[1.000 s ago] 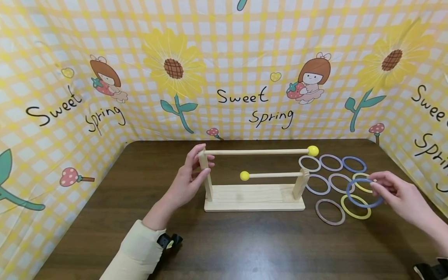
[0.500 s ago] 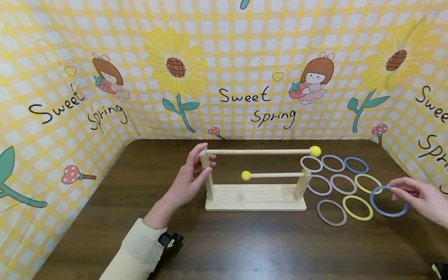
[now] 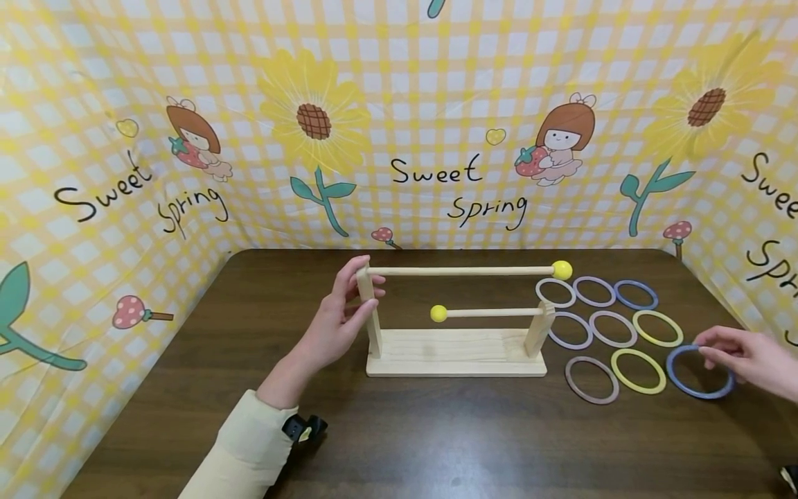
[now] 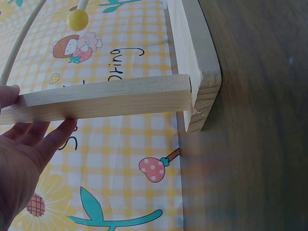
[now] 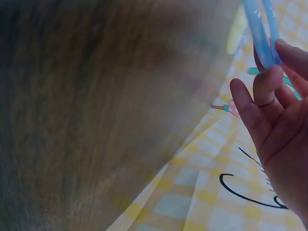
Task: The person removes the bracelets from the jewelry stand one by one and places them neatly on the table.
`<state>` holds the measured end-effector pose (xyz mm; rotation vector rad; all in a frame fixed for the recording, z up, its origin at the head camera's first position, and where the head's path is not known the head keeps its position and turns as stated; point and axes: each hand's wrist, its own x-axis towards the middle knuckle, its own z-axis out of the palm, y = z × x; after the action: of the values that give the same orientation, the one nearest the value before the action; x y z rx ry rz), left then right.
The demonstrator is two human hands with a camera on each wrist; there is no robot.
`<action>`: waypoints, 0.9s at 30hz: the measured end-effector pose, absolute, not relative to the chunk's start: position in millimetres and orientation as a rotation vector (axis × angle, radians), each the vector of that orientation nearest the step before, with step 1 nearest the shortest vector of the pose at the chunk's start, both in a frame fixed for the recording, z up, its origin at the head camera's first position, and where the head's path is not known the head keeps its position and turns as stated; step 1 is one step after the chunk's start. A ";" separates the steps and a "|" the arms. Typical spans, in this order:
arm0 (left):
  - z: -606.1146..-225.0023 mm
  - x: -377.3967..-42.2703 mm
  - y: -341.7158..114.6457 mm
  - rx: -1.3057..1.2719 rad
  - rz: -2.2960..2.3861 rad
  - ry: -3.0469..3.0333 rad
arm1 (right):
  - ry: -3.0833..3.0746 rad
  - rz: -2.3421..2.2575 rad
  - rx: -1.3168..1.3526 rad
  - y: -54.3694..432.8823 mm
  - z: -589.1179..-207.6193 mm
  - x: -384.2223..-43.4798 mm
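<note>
My left hand holds the left post of a pale wooden stand, thumb in front and fingers behind. In the left wrist view the fingers touch both sides of that post. From the post a long rod runs right to a yellow ball; a shorter rod points left from the right post. At the right, my right hand pinches a blue ring by its far edge, low over the table or on it. The right wrist view shows this ring between thumb and fingers.
Several rings lie flat between the stand and my right hand: a yellow ring nearest, a mauve ring beside it, another blue ring at the back. A checked cloth hangs behind the dark wooden table.
My right hand has carried the blue ring to the right and down, from above the yellow rings to a spot right of them. The left hand stays on the post.
</note>
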<state>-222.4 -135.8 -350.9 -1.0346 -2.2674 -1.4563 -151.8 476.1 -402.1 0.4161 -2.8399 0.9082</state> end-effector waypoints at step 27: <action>-350.8 -222.0 -136.0 -1.045 -1.465 -2.252 | -2.929 0.558 0.458 473.9 -416.6 -168.2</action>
<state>-222.0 -136.0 -350.8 -1.0449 -2.2524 -1.4654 -168.2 473.9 -416.6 0.4581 -2.9288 0.5580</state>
